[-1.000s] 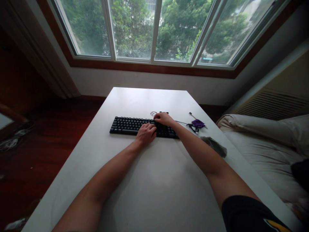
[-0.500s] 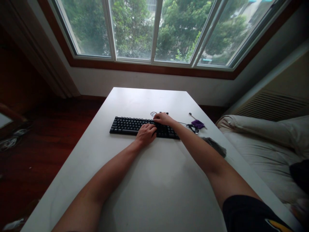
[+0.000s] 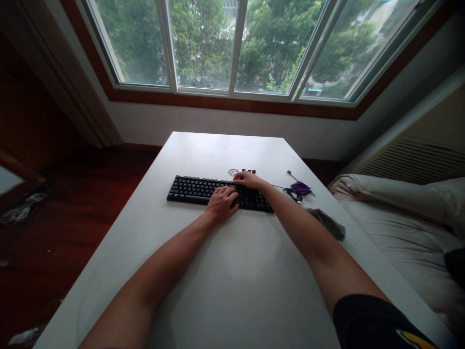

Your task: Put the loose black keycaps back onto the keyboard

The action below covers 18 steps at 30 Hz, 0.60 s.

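Observation:
A black keyboard [image 3: 192, 189] lies across the white table. My left hand [image 3: 221, 203] rests on it right of centre, its fingers laid over the keys and the thumb near the front edge. At the keyboard's back edge, just beyond the left fingertips, my right hand [image 3: 249, 180] has thumb and fingers brought together in a pinch. Whatever is between those fingertips is too small to make out. Several small dark pieces, like keycaps [image 3: 249, 170], sit behind the right hand. Beside them lies a thin wire loop [image 3: 233, 172], partly hidden by the fingers.
Right of the keyboard are a bundled black cable [image 3: 293, 195], a purple cloth [image 3: 301, 188] and a thin stick with a dark tip [image 3: 289, 173]. A crumpled grey bag [image 3: 329, 225] lies beside my right forearm. A pale sofa [image 3: 385, 218] borders the white table [image 3: 232, 271].
The whole view has shifted slightly, so everything appears a little further right. The small dark pieces show more clearly behind the right hand. Both hands stay at the keyboard.

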Each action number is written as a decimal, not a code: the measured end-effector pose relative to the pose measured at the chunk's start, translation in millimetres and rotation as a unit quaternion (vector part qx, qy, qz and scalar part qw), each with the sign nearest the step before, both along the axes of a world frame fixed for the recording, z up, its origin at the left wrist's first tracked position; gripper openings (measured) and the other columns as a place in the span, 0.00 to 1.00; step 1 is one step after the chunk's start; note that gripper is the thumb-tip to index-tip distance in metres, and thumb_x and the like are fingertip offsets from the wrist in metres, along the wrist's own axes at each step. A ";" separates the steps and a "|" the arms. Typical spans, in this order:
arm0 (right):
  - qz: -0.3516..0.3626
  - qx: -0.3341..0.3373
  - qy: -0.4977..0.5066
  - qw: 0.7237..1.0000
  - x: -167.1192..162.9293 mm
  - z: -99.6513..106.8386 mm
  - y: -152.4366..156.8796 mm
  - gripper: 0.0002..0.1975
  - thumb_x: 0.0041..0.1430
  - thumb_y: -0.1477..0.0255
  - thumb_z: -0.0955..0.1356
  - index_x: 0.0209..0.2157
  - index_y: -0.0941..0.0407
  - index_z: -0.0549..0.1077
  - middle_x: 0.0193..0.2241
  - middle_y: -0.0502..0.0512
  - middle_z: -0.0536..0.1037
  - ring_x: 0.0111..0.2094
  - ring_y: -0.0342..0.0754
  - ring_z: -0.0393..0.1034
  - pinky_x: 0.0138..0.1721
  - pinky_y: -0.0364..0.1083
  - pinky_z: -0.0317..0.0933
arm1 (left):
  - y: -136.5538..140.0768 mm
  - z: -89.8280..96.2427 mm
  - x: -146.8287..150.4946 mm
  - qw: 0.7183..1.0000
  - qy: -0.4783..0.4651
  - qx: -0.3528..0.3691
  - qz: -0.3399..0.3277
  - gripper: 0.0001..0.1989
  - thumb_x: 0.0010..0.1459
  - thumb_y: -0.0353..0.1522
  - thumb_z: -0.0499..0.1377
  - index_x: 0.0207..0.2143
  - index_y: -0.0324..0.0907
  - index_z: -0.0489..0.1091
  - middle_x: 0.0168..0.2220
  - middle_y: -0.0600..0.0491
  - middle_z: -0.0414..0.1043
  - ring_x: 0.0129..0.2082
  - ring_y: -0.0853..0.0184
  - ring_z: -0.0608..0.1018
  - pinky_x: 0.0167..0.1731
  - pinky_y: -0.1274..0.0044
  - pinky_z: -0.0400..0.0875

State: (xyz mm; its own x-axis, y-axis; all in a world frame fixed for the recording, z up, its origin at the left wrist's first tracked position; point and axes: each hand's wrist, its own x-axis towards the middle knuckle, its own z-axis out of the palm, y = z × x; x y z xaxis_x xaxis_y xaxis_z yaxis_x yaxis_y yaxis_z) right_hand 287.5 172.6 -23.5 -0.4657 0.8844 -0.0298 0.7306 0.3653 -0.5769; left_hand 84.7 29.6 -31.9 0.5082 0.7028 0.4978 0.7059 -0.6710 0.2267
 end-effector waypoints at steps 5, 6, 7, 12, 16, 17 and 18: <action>-0.158 0.144 -0.042 0.976 16.3 -2.9 10.4 0.13 0.65 0.65 0.64 0.40 0.55 0.79 0.36 0.54 0.80 0.38 0.48 0.72 0.42 0.45 0.63 | -0.7 0.8 -1.0 1.000 0.008 -0.005 -0.019 0.18 0.58 0.36 0.63 0.52 0.46 0.72 0.56 0.47 0.70 0.57 0.55 0.69 0.59 0.62 0.62; -0.181 0.180 -0.068 0.964 20.1 -3.8 13.5 0.12 0.65 0.66 0.65 0.41 0.55 0.79 0.39 0.57 0.80 0.41 0.50 0.71 0.45 0.47 0.63 | -0.6 0.4 -1.1 1.000 0.011 -0.003 -0.029 0.19 0.57 0.36 0.64 0.52 0.46 0.72 0.57 0.47 0.70 0.58 0.55 0.68 0.59 0.62 0.62; -0.192 0.207 -0.097 0.954 23.4 -4.6 16.7 0.12 0.64 0.67 0.66 0.42 0.55 0.79 0.42 0.59 0.79 0.45 0.52 0.69 0.48 0.48 0.62 | -0.3 -0.2 -1.3 0.999 0.014 -0.001 -0.040 0.19 0.57 0.36 0.64 0.52 0.46 0.72 0.57 0.47 0.69 0.58 0.55 0.68 0.59 0.62 0.62; -0.165 0.224 -0.204 0.939 27.0 -7.9 29.3 0.14 0.62 0.65 0.69 0.48 0.52 0.78 0.50 0.61 0.75 0.54 0.59 0.62 0.54 0.54 0.58 | 4.0 -5.8 -1.7 0.998 0.029 0.007 -0.061 0.14 0.58 0.36 0.64 0.47 0.46 0.75 0.57 0.47 0.69 0.59 0.55 0.68 0.59 0.61 0.62; -0.156 0.230 -0.236 0.931 18.7 -8.2 33.6 0.15 0.63 0.65 0.67 0.49 0.53 0.78 0.50 0.62 0.76 0.54 0.60 0.61 0.53 0.55 0.55 | 7.0 -8.6 -2.7 0.997 0.028 0.016 -0.068 0.13 0.59 0.37 0.63 0.46 0.45 0.75 0.57 0.47 0.69 0.58 0.55 0.69 0.58 0.61 0.62; -0.155 0.230 -0.240 0.930 16.7 -7.8 34.0 0.15 0.63 0.66 0.67 0.48 0.53 0.78 0.50 0.62 0.76 0.53 0.60 0.61 0.53 0.55 0.55 | 7.2 -8.6 -3.0 0.997 0.028 0.017 -0.069 0.13 0.59 0.37 0.63 0.46 0.45 0.75 0.57 0.47 0.69 0.58 0.55 0.69 0.58 0.61 0.62; -0.153 0.231 -0.243 0.930 15.0 -7.4 34.2 0.14 0.63 0.67 0.67 0.48 0.54 0.78 0.49 0.63 0.77 0.53 0.61 0.61 0.53 0.56 0.55 | 7.2 -8.5 -3.3 0.997 0.028 0.017 -0.069 0.13 0.59 0.37 0.63 0.46 0.45 0.75 0.57 0.47 0.69 0.58 0.55 0.68 0.58 0.61 0.62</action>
State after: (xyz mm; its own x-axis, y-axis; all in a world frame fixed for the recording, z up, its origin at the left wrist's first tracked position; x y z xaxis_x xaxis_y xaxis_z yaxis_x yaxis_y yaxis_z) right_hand 302.4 206.8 -30.9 -0.2208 0.9442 0.2443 0.9745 0.2239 0.0154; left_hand 81.4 36.9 -40.4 0.6265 0.6070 0.4890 0.6170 -0.7695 0.1647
